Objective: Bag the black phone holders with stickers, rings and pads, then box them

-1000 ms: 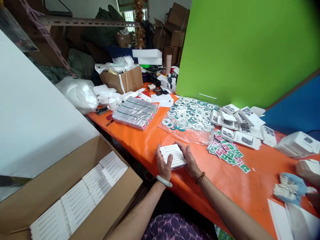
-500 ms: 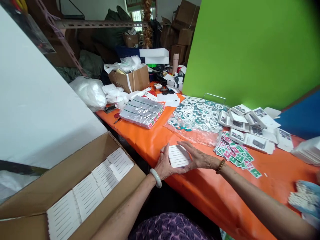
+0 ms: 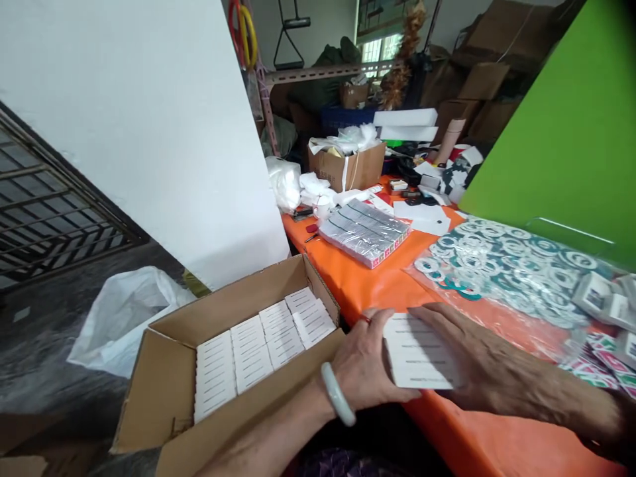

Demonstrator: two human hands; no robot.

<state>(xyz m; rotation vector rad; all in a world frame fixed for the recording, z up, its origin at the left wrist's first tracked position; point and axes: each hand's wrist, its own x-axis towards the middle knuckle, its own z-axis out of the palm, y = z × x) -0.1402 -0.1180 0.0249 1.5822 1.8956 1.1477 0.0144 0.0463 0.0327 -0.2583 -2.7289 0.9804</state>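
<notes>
A stack of small white boxes (image 3: 416,351) is clasped between both my hands at the near edge of the orange table (image 3: 368,281). My left hand (image 3: 365,361), with a pale bangle at the wrist, grips its left side. My right hand (image 3: 477,361) is wrapped over its right side. Just left of my hands an open cardboard carton (image 3: 233,311) sits below the table edge, with rows of the same white boxes (image 3: 258,348) packed inside.
A shrink-wrapped pack (image 3: 365,232) and a plastic bag of teal-white rings (image 3: 501,255) lie on the table. A green board (image 3: 561,146) stands at right. A white wall (image 3: 149,132) is at left, a white bag (image 3: 124,318) on the floor.
The view has swung left toward the carton. Both hands, still holding the stack of white boxes, have shifted with it toward the table's near left edge.
</notes>
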